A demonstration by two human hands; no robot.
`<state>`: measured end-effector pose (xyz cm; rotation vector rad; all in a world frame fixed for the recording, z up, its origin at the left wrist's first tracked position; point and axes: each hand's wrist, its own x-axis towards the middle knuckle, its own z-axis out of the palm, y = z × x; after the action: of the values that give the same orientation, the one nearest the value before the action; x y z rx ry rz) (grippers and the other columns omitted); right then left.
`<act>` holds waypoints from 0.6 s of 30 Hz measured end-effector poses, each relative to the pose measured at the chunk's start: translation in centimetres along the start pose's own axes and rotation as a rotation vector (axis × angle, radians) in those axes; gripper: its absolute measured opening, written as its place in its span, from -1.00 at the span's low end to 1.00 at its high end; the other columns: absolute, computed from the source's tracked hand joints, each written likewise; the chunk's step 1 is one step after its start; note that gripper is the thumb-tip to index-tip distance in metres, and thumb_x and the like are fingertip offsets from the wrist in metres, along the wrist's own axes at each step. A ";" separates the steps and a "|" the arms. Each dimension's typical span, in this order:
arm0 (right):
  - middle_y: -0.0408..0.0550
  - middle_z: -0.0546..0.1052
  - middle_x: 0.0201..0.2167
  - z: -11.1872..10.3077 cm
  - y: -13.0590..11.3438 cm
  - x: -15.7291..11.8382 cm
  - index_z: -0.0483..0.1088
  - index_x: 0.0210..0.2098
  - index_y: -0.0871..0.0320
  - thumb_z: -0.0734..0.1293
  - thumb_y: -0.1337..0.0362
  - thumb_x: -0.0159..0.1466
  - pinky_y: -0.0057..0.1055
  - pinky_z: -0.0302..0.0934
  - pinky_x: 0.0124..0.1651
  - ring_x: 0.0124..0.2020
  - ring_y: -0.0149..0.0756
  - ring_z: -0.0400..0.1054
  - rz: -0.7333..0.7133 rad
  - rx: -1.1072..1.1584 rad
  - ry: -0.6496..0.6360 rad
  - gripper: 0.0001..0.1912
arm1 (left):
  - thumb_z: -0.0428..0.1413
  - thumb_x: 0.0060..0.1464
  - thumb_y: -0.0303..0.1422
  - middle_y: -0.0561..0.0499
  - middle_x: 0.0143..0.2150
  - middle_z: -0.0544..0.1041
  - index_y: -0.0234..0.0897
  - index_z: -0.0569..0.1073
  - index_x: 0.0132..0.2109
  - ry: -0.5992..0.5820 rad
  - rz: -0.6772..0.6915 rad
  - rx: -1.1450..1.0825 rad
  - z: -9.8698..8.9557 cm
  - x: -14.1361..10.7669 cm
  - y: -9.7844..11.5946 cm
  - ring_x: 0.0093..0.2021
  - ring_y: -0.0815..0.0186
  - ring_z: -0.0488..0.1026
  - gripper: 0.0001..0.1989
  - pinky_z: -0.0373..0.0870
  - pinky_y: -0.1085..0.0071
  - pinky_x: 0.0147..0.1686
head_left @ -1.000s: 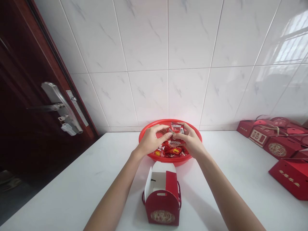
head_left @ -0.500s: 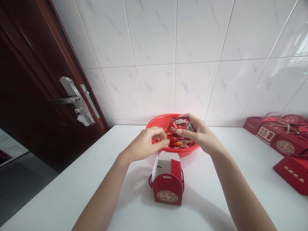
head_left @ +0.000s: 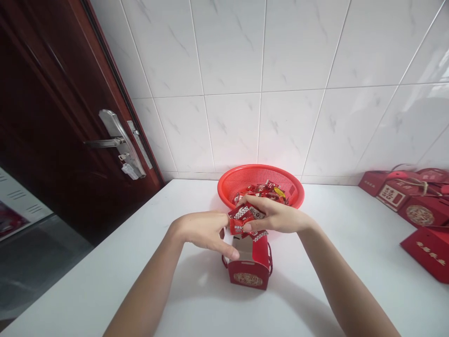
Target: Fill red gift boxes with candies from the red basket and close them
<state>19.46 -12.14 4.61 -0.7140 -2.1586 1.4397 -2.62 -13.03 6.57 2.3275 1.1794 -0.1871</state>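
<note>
A small red gift box (head_left: 247,276) with a gold emblem and dark red cord handles stands on the white table, its top open. Over its opening, my right hand (head_left: 277,214) is closed around several wrapped candies (head_left: 245,220) in red, white and black-dotted wrappers. At the box's left side is my left hand (head_left: 203,231), its thumb apart from the fingers near the rim. Part of the left flap is hidden behind that hand. Beyond both hands, a red plastic mesh basket (head_left: 296,187) has more wrapped candies lying in it.
Several red gift boxes (head_left: 417,210) are grouped at the right along the tiled wall (head_left: 231,126). A flat red box piece (head_left: 426,252) lies nearer the right edge. To the left is a dark red door (head_left: 45,93) with a metal handle (head_left: 105,142).
My right hand has come from the basket toward me with the candies, now over the box. My left hand has moved down beside the box opening. The view has shifted slightly.
</note>
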 end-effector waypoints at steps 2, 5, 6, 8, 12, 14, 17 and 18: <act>-0.11 0.51 -0.21 0.1 0.2 0.1 0.41 -0.11 0.13 0.41 0.21 0.26 -0.37 0.31 -0.16 -0.18 -0.26 0.41 0.010 -0.014 -0.014 -0.77 | 0.29 -0.17 0.09 0.09 -0.45 0.33 -0.23 0.39 -0.41 -0.056 -0.030 -0.012 0.1 0.1 -0.1 -0.49 0.32 0.29 -0.52 0.15 0.43 -0.54; -0.11 0.51 -0.19 0.3 0.4 0.1 0.40 -0.09 0.11 0.40 0.18 0.27 -0.35 0.30 -0.14 -0.17 -0.25 0.41 0.011 -0.025 -0.015 -0.75 | 0.33 -0.23 0.06 0.12 -0.48 0.23 -0.21 0.32 -0.43 -0.087 -0.027 -0.039 0.2 0.1 -0.1 -0.49 0.33 0.21 -0.51 0.06 0.42 -0.56; -0.12 0.51 -0.19 0.3 0.4 0.0 0.39 -0.07 0.10 0.40 0.17 0.28 -0.35 0.30 -0.14 -0.17 -0.25 0.41 0.011 -0.032 -0.014 -0.74 | 0.33 -0.23 0.05 0.13 -0.48 0.22 -0.20 0.33 -0.42 -0.089 -0.009 -0.048 0.2 0.1 -0.1 -0.48 0.32 0.21 -0.51 0.06 0.42 -0.55; -0.12 0.51 -0.19 0.4 0.4 0.0 0.38 -0.05 0.10 0.40 0.16 0.29 -0.35 0.30 -0.14 -0.17 -0.25 0.40 0.009 -0.055 -0.019 -0.72 | 0.33 -0.23 0.05 0.13 -0.47 0.25 -0.20 0.39 -0.38 -0.092 0.024 -0.055 0.2 0.2 -0.1 -0.46 0.31 0.23 -0.53 0.09 0.42 -0.52; -0.12 0.51 -0.22 0.2 0.1 -0.2 0.36 -0.06 0.10 0.37 0.19 0.29 -0.37 0.29 -0.21 -0.21 -0.26 0.41 0.021 -0.109 -0.021 -0.75 | 0.35 -0.26 0.06 0.09 -0.41 0.39 -0.21 0.48 -0.28 -0.107 -0.023 -0.031 0.2 0.2 0.3 -0.41 0.26 0.34 -0.50 0.15 0.42 -0.48; -0.14 0.53 -0.28 -0.1 -0.4 -0.6 0.35 -0.06 0.09 0.36 0.20 0.29 -0.40 0.28 -0.29 -0.27 -0.27 0.43 0.047 -0.159 0.002 -0.75 | 0.36 -0.28 0.06 0.07 -0.38 0.46 -0.20 0.51 -0.22 -0.120 -0.058 -0.019 0.2 0.3 0.5 -0.37 0.21 0.40 -0.46 0.19 0.42 -0.46; -0.17 0.54 -0.37 -0.6 -1.5 -1.8 0.34 -0.09 0.08 0.36 0.22 0.27 -0.44 0.23 -0.42 -0.39 -0.30 0.43 0.121 -0.250 -0.011 -0.77 | 0.37 -0.31 0.07 0.03 -0.27 0.54 -0.17 0.52 -0.09 -0.118 -0.049 -0.008 0.4 0.3 0.7 -0.26 0.13 0.47 -0.36 0.26 0.42 -0.39; -0.18 0.53 -0.40 -0.7 -1.8 -2.3 0.34 -0.11 0.08 0.36 0.22 0.25 -0.45 0.22 -0.46 -0.44 -0.31 0.42 0.167 -0.275 -0.049 -0.77 | 0.37 -0.32 0.08 0.01 -0.21 0.55 -0.17 0.52 -0.05 -0.105 -0.050 0.005 0.5 0.3 0.7 -0.21 0.10 0.48 -0.32 0.28 0.42 -0.35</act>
<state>21.36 -13.67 6.33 -0.9856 -2.4129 1.2619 -1.83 -13.35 6.31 2.2643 1.1869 -0.3260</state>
